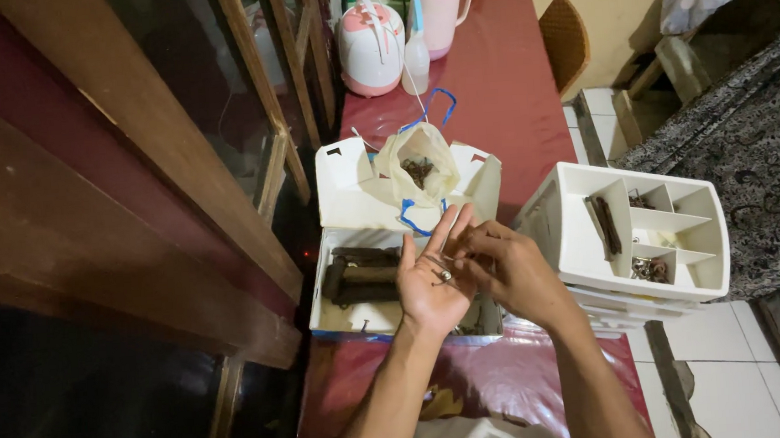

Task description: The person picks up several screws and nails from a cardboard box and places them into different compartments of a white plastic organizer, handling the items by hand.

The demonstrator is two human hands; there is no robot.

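My left hand is turned palm up over an open white cardboard box, with a few small metal pieces lying in the palm. My right hand reaches in from the right, its fingertips pinching at those pieces. Inside the box lie dark rusty metal parts. Behind my hands, on the box's raised lid, stands an open white plastic bag with blue handles that holds small dark metal bits.
A white compartment organiser with small hardware stands at the right on the red table. Pink and white flasks and a spray bottle stand at the far end. A wooden window frame runs along the left.
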